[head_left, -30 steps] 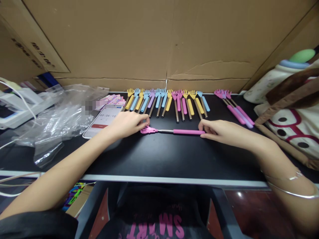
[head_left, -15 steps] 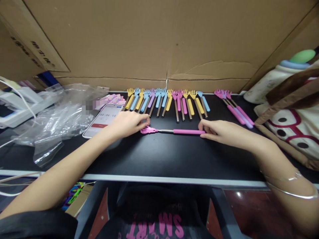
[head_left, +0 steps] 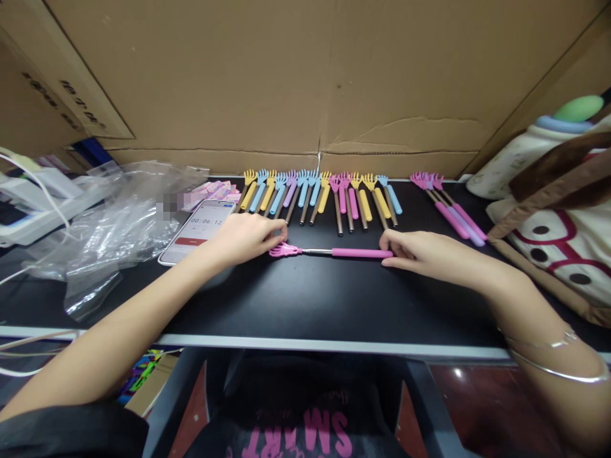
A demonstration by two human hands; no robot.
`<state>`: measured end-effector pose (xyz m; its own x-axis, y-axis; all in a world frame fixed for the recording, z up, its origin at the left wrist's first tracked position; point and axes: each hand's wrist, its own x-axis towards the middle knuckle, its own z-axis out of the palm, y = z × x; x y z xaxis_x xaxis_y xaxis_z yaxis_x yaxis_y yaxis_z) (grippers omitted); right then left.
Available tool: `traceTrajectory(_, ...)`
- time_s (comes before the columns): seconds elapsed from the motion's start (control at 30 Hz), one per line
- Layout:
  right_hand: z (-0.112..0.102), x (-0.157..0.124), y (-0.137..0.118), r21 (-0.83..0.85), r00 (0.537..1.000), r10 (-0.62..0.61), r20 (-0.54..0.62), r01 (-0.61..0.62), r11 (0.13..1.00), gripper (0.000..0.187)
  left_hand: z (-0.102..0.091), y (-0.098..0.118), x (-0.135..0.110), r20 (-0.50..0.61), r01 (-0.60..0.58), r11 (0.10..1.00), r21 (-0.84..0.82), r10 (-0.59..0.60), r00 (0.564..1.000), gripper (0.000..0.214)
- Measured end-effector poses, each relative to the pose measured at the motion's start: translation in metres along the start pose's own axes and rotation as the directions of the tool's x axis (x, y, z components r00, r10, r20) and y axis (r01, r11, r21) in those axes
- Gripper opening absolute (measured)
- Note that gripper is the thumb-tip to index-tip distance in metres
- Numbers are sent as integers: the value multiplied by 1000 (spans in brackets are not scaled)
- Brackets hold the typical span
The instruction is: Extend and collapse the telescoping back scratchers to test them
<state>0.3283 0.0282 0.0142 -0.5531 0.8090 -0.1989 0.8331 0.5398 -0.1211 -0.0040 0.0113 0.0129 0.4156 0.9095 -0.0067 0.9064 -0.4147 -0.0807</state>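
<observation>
Grips closed on pink scratcher (head_left: 329,252): left hand (head_left: 243,236) claw, right hand (head_left: 420,251) handle; phone (head_left: 198,230) beside left.

The head camera is looking forward and down, hovering close above the black table (head_left: 305,305) and facing the cardboard wall (head_left: 305,76) behind the table.

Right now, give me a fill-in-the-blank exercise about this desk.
1. The left hand pinches the claw end of a scratcher whose grip is ____.
2. The phone lies beside the ____ hand.
3. The scratcher lies flat on a ____ desk.
Missing words: pink; left; black.
</observation>
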Motion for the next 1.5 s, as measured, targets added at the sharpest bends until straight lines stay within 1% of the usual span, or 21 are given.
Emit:
traceTrajectory(0.57, 2, 0, 0, 2, 1000, -17, -10, 17, 1000, 27, 1, 0, 0, -14, -1, 1000, 16, 1, 1000, 24)
traceTrajectory(1.0, 4, 1, 2, 22, 1000, -13, -16, 14, 1000, 25, 5, -1, 0, -56, -21, 999, 24, 22, 998, 21)
traceTrajectory(1.5, 1, 0, -2, 15, 1000, 5, 1, -5, 1000, 25, 4, 0, 0, -24, -9, 999, 36, 10, 1000, 23)
